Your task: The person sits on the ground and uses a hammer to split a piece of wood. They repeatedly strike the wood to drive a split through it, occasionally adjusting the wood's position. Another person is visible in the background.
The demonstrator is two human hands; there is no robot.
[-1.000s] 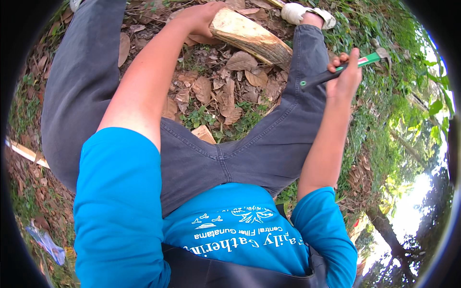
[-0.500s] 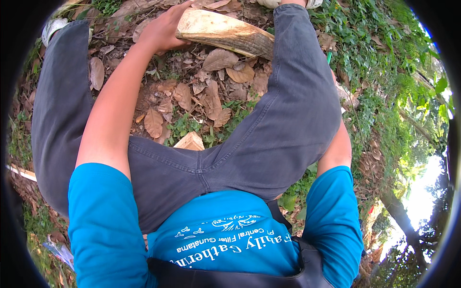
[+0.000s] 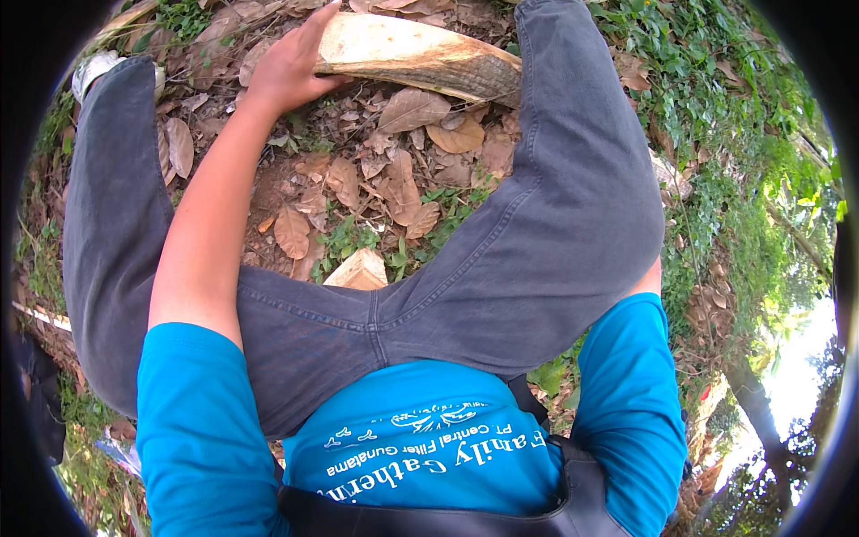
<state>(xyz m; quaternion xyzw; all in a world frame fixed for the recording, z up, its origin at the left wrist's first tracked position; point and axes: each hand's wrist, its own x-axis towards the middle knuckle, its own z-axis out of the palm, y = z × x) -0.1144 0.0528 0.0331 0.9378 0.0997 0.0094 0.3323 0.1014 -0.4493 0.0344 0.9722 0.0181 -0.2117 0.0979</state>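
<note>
A thick, curved piece of split wood [image 3: 412, 52] lies crosswise over the leaf litter at the far side, pale on its cut face and rough with bark along the near edge. My left hand [image 3: 295, 64] is closed around its left end, the thumb on the near side and the fingers reaching over the far side. The wood's right end passes behind my right shin. My right arm [image 3: 651, 279] runs down beside my right thigh, which hides the forearm and the hand.
Between my spread legs are dry brown leaves [image 3: 394, 188], small green plants [image 3: 344, 240] and a pale wood block [image 3: 360, 270] near my crotch. Leafy ground cover [image 3: 680, 80] spreads at the right. A light stick [image 3: 40, 315] lies at the far left.
My left hand and the wood have shifted slightly left in view. My right knee has moved right, and the right forearm that showed beyond it is now mostly hidden.
</note>
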